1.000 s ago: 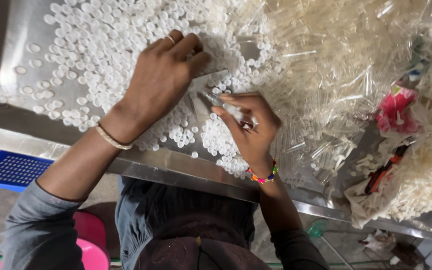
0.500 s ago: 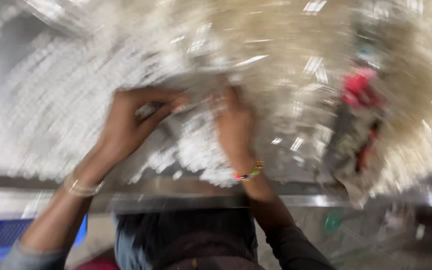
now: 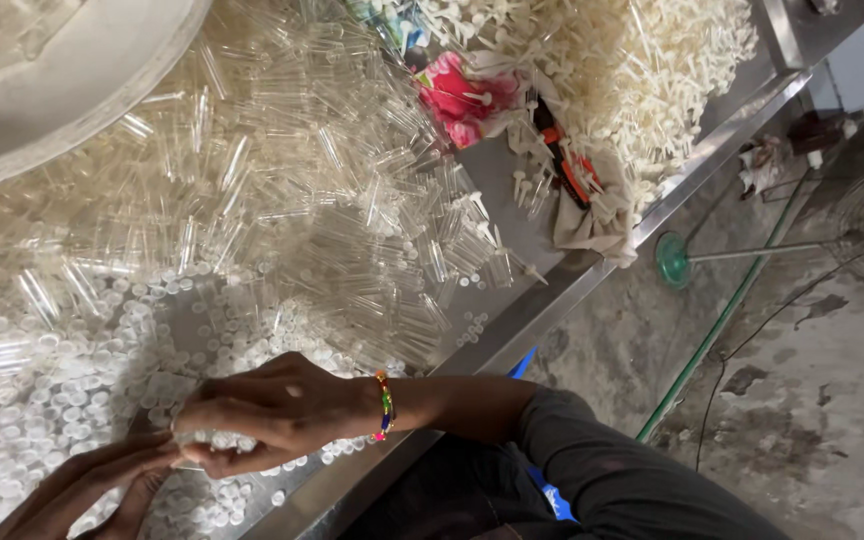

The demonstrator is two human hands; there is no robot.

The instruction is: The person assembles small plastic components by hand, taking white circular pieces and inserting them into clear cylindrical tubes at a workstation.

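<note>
A steel table (image 3: 512, 170) is carrying white caps (image 3: 42, 390) under the fingers (image 3: 207, 425), clear tubes (image 3: 332, 200) lying beyond them, cream plungers (image 3: 642, 70) lying farthest.

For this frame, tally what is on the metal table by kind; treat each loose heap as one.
Heap of clear plastic tubes: 1
Heap of small white caps: 1
Heap of cream plungers: 1
Pink cloth: 1
Orange-handled tool: 1
Total: 5

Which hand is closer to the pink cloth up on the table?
Right. The right hand, with the beaded bracelet, lies below the pink cloth, across the clear tubes. The left hand is farther off, at the bottom-left corner.
</note>
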